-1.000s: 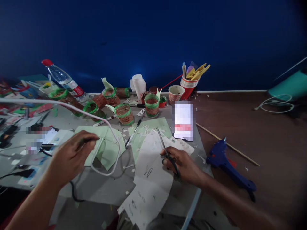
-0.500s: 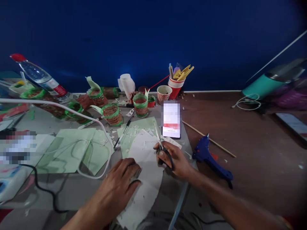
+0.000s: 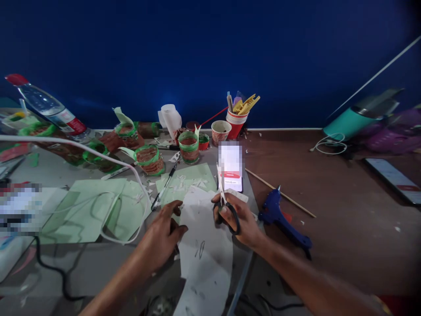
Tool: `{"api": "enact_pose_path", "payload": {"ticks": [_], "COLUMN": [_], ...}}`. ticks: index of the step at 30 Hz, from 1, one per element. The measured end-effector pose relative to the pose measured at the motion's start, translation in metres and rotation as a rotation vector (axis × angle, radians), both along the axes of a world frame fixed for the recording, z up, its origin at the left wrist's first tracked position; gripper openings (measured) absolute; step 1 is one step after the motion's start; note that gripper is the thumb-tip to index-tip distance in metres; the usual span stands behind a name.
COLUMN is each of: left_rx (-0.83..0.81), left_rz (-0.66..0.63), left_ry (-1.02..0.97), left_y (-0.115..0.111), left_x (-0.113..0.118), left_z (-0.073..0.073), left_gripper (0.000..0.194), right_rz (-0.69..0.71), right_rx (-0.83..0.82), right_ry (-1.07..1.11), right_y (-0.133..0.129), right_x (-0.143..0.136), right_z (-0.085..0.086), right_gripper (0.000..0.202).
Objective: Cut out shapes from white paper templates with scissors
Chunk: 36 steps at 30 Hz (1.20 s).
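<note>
My right hand (image 3: 241, 219) is wrapped round the black handles of a pair of scissors (image 3: 221, 188), whose slim metal blades point away from me and stand slightly apart. Below them a long white sheet of paper (image 3: 210, 259) with curved edges and small dark pencil marks runs toward my lap. At its left edge rests my left hand (image 3: 166, 230), thumb and fingers apart with nothing between them. Pale green paper (image 3: 197, 173) strewn with white scraps lies under the far end of the sheet. A lit phone (image 3: 232, 181) leans or lies just beyond the scissors.
A blue glue gun (image 3: 284, 219) and a wooden stick (image 3: 296, 202) lie to the right. Green-rimmed brown cups (image 3: 189, 151), a paper cup (image 3: 220, 131) and a red cup of tools (image 3: 236, 125) stand at the back. A white cable (image 3: 141, 175) loops over green sheets at left.
My left hand has lifted off the middle of the white sheet and moved to its left edge. The sheet has turned, uncovering pencil marks. The scissors remain in my right hand; the view has shifted slightly.
</note>
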State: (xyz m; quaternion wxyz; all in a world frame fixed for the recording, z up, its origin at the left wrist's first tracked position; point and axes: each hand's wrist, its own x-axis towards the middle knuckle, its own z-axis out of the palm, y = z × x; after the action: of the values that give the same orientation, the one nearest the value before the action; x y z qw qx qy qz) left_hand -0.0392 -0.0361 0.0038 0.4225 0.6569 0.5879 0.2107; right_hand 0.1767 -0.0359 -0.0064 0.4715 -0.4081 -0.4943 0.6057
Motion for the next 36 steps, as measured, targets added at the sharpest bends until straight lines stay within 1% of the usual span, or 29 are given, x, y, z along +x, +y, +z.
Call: {"api": "enact_pose_path", "payload": {"ticks": [3, 5, 7, 8, 9, 10, 12, 13, 15, 16, 19, 23, 25, 28, 30, 32, 34, 36], "left_rx": [-0.250, -0.388, -0.495, -0.514, -0.497, -0.435, -0.187, -0.059, 0.114, 0.155, 0.199, 0.308, 0.348, 0.387, 0.439, 0.498, 0.551, 0.637], "left_rz": [0.199, 0.274, 0.238, 0.201, 0.172, 0.164, 0.237, 0.271, 0.324, 0.337, 0.344, 0.392, 0.400, 0.430, 0.489, 0.537, 0.536, 0.490], "left_ry": [-0.368, -0.552, -0.651, -0.664, -0.651, -0.611, -0.463, -0.371, -0.240, -0.222, -0.198, -0.173, -0.166, -0.137, -0.124, -0.154, -0.192, -0.134], "left_y": [0.001, 0.000, -0.003, -0.006, -0.010, -0.014, -0.025, -0.030, -0.036, -0.037, -0.033, -0.027, -0.026, -0.022, -0.019, -0.015, -0.009, -0.002], "left_x": [0.000, -0.002, -0.006, -0.009, -0.011, -0.014, -0.019, -0.021, -0.024, -0.025, -0.023, -0.015, -0.012, -0.010, -0.009, -0.008, -0.007, -0.006], "left_z": [0.000, 0.001, 0.001, 0.002, 0.003, 0.005, 0.009, 0.013, 0.019, 0.022, 0.028, 0.028, 0.028, 0.028, 0.027, 0.025, 0.021, 0.017], "left_gripper": [0.072, 0.083, 0.081, 0.077, 0.071, 0.065, 0.054, 0.052, 0.046, 0.043, 0.042, 0.052, 0.054, 0.048, 0.044, 0.043, 0.039, 0.025], "right_rz": [-0.003, -0.003, -0.002, 0.001, 0.000, -0.002, -0.009, -0.014, -0.024, -0.029, -0.026, -0.007, -0.006, 0.006, 0.009, 0.003, 0.007, 0.022], "right_rx": [0.016, 0.027, 0.039, 0.042, 0.041, 0.041, 0.046, 0.057, 0.082, 0.088, 0.079, 0.082, 0.077, 0.053, 0.049, 0.052, 0.055, 0.060], "right_ry": [-0.023, -0.022, -0.018, -0.017, -0.015, -0.012, -0.014, -0.016, -0.031, -0.044, -0.064, -0.043, -0.037, -0.026, -0.027, -0.038, -0.041, -0.025], "right_y": [0.000, -0.001, -0.002, -0.002, -0.003, -0.003, -0.004, -0.004, -0.004, -0.005, -0.005, -0.005, -0.005, -0.005, -0.005, -0.004, -0.004, -0.004], "right_x": [0.000, 0.000, 0.001, 0.001, 0.001, 0.001, 0.001, 0.001, 0.001, 0.001, 0.001, 0.000, -0.001, -0.002, -0.002, -0.002, -0.001, -0.001], "right_z": [0.000, -0.001, -0.002, -0.002, -0.002, -0.002, 0.000, 0.000, 0.002, 0.002, 0.001, -0.001, -0.002, -0.002, -0.002, 0.000, 0.001, 0.001], "right_gripper": [0.043, 0.043, 0.043, 0.043, 0.043, 0.043, 0.044, 0.044, 0.045, 0.045, 0.043, 0.042, 0.040, 0.038, 0.039, 0.041, 0.043, 0.046]}}
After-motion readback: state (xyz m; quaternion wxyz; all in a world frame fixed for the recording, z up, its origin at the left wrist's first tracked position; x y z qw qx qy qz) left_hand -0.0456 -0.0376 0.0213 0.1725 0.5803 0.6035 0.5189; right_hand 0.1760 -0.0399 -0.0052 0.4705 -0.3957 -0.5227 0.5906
